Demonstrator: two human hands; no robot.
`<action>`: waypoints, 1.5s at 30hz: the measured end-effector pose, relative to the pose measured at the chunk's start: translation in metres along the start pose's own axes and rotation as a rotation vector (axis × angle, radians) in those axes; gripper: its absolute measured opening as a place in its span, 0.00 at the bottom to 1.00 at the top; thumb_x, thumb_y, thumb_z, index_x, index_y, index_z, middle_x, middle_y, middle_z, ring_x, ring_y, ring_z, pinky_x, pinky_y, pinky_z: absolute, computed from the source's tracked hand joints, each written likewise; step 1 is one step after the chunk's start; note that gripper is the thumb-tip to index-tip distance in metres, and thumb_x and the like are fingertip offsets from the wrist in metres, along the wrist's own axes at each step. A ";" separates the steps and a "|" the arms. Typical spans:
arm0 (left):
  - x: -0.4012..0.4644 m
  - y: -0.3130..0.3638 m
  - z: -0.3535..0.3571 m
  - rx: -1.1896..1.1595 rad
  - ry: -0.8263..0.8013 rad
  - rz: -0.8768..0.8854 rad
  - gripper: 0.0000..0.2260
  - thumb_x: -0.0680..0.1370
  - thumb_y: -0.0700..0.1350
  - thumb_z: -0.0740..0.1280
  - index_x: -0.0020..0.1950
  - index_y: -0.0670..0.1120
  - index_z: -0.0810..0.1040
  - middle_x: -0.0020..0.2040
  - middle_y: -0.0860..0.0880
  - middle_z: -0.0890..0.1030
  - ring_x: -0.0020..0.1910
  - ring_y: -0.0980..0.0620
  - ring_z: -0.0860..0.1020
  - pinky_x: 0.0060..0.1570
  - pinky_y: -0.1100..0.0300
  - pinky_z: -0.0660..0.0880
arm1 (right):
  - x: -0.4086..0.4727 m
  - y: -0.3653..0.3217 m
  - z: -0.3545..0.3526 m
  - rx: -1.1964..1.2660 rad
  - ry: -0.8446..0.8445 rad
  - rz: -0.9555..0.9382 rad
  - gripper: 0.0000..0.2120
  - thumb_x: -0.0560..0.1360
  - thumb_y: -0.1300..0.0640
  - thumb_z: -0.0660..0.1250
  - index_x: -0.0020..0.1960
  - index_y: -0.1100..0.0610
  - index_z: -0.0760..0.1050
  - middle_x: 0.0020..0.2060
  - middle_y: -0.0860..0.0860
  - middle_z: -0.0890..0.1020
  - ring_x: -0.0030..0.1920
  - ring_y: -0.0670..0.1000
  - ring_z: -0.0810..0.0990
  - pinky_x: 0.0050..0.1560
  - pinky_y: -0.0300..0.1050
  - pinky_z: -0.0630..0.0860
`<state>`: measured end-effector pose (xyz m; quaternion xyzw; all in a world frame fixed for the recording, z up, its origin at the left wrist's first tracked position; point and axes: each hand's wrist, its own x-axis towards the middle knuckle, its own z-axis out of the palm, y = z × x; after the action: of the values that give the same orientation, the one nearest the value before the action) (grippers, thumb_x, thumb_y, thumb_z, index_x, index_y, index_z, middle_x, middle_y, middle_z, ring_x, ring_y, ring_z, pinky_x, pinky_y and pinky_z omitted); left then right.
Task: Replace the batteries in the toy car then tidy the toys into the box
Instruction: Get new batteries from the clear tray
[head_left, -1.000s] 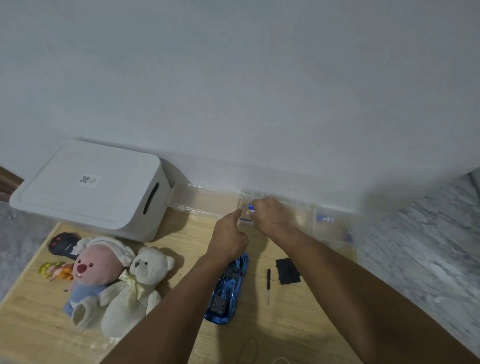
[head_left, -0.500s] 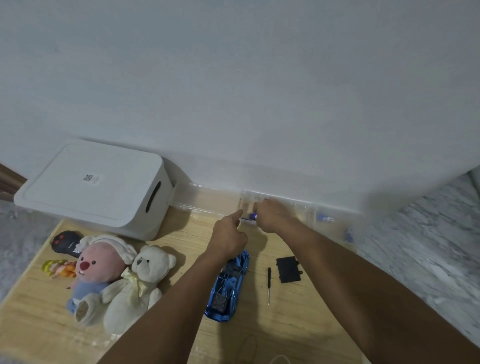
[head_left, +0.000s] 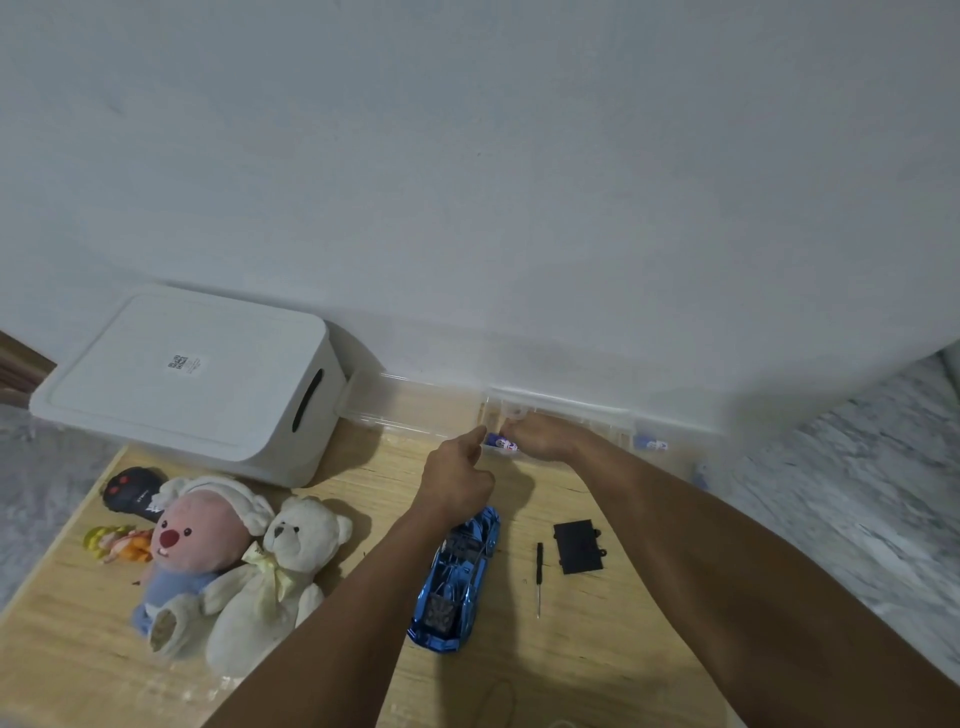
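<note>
Screwdriver (head_left: 539, 578) between car (head_left: 457, 581) and cover (head_left: 578, 546)

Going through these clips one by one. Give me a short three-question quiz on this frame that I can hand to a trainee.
1. True or false: the blue toy car lies with its underside up on the wooden table.
2. Which thing lies between the car and the black battery cover? A) the remote B) the screwdriver C) the white bear
3. Fill in: the right hand holds a blue ____ at the clear organiser case.

Key:
1. True; the open battery bay faces up.
2. B
3. battery; the left hand is beside it, its fingers curled, holding nothing visible.
</note>
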<state>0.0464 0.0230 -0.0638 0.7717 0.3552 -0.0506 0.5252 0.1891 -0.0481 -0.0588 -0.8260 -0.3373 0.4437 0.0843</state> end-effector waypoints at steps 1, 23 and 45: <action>0.000 0.000 0.000 0.001 -0.005 0.002 0.32 0.73 0.30 0.61 0.77 0.44 0.62 0.72 0.44 0.70 0.70 0.50 0.70 0.55 0.67 0.72 | 0.001 0.000 -0.001 0.019 -0.006 -0.003 0.18 0.83 0.59 0.49 0.42 0.57 0.73 0.52 0.55 0.76 0.50 0.52 0.74 0.52 0.45 0.65; -0.001 -0.001 0.000 -0.172 -0.031 -0.042 0.34 0.72 0.29 0.62 0.78 0.43 0.59 0.75 0.44 0.66 0.73 0.49 0.67 0.57 0.58 0.75 | -0.001 0.005 0.003 -0.002 0.075 -0.024 0.17 0.83 0.53 0.54 0.62 0.60 0.76 0.53 0.57 0.79 0.49 0.54 0.74 0.49 0.46 0.68; -0.063 -0.018 0.011 0.229 0.207 -0.144 0.26 0.75 0.50 0.69 0.70 0.42 0.70 0.67 0.43 0.74 0.64 0.45 0.74 0.60 0.54 0.71 | -0.101 0.042 0.010 0.670 0.120 0.013 0.14 0.81 0.51 0.59 0.54 0.61 0.78 0.38 0.54 0.77 0.33 0.48 0.68 0.30 0.42 0.63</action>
<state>-0.0076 -0.0142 -0.0544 0.8001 0.4536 -0.0484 0.3895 0.1634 -0.1456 -0.0153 -0.7792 -0.1618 0.4811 0.3676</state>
